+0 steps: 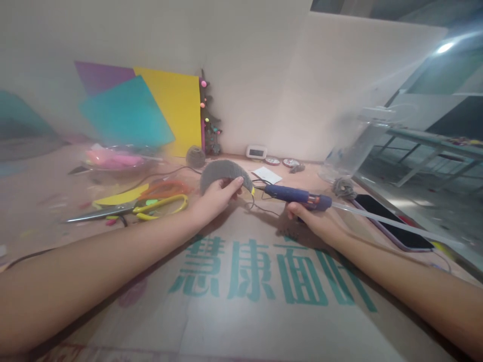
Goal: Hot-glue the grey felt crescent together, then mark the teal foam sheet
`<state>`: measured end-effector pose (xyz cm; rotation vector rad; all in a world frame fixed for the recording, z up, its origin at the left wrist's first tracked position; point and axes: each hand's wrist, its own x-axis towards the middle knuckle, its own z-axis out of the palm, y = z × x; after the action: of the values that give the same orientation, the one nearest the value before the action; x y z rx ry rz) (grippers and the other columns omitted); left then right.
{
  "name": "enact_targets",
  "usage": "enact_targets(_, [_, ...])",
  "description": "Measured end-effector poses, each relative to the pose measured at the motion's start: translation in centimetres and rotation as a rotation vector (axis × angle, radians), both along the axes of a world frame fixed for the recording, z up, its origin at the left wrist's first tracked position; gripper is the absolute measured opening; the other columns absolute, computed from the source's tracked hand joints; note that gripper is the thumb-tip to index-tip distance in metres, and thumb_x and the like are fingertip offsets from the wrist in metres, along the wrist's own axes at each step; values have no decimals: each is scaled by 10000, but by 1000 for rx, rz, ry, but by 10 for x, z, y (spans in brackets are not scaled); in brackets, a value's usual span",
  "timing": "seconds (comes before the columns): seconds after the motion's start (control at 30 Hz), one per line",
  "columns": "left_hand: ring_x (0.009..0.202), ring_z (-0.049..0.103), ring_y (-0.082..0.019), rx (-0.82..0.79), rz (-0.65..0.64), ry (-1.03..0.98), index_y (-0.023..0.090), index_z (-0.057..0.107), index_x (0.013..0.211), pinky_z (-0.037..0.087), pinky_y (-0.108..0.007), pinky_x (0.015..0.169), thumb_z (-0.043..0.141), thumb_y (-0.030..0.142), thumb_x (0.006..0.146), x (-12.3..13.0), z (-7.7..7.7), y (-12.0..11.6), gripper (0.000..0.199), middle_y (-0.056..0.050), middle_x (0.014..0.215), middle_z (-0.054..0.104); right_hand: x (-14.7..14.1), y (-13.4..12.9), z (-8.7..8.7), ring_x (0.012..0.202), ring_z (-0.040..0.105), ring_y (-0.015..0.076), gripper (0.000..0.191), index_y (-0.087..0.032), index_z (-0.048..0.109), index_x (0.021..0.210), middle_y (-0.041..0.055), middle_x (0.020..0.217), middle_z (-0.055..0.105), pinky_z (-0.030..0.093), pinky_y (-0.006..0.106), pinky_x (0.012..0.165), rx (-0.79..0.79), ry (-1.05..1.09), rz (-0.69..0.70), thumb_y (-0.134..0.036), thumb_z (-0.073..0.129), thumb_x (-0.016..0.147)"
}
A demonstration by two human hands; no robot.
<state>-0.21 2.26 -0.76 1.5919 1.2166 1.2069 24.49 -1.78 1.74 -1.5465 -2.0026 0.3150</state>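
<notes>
A curved grey piece wrapped in yarn [221,171] is pinched between the thumb and fingers of my left hand [222,196]. Its right end shows a small yellow tip [253,191], from which a grey strand trails. My right hand [307,216] is wrapped round the handle of a blue glue gun [287,193]. The gun's nozzle points left, close to the yellow tip; whether they touch I cannot tell. A long clear glue stick [381,217] sticks out of the gun's back.
Yellow-handled scissors [162,207] lie left on the table, below a bag of pink material [116,158]. A phone [392,221] and grey yarn [344,187] are at right. Behind stand a small clock [256,152], a white card [267,175] and coloured sheets [128,113].
</notes>
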Motion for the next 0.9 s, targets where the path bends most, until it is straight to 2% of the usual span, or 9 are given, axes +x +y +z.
enact_targets(0.23, [707,543,-166,41,50,-5,165,574,706,398,-270,704,515,601,802,1,5,-3,450,-26,721,600,0,0,-1,535,560,187,451,-230,501,524,20,538,578,438,293,488,70,-24,-21,-596,497,787])
enact_targets(0.37, [698,542,-162,50,61,-20,163,577,704,396,-271,703,522,593,799,1,6,-4,444,-25,722,608,0,0,-2,522,573,193,459,-227,540,519,23,518,575,452,298,486,103,-38,-51,-601,524,786])
enact_targets(0.5, [705,549,-164,26,58,-6,162,584,715,397,-268,699,522,605,798,2,6,-5,455,-29,734,616,-2,-2,0,531,607,221,382,-233,647,618,23,503,594,494,323,509,130,-5,-56,-577,581,771])
enact_targets(0.67, [702,550,-163,33,44,-9,160,595,721,398,-269,696,522,603,804,1,5,-5,456,-23,723,612,-6,-4,2,721,694,283,254,-260,716,823,49,695,712,554,368,641,104,78,33,-486,605,790])
enact_targets(0.9, [698,554,-159,42,42,3,160,593,718,400,-270,695,513,579,832,1,4,-4,441,-12,707,601,-5,-3,-1,909,697,341,327,-250,735,915,86,928,750,564,471,788,57,70,24,-525,604,796])
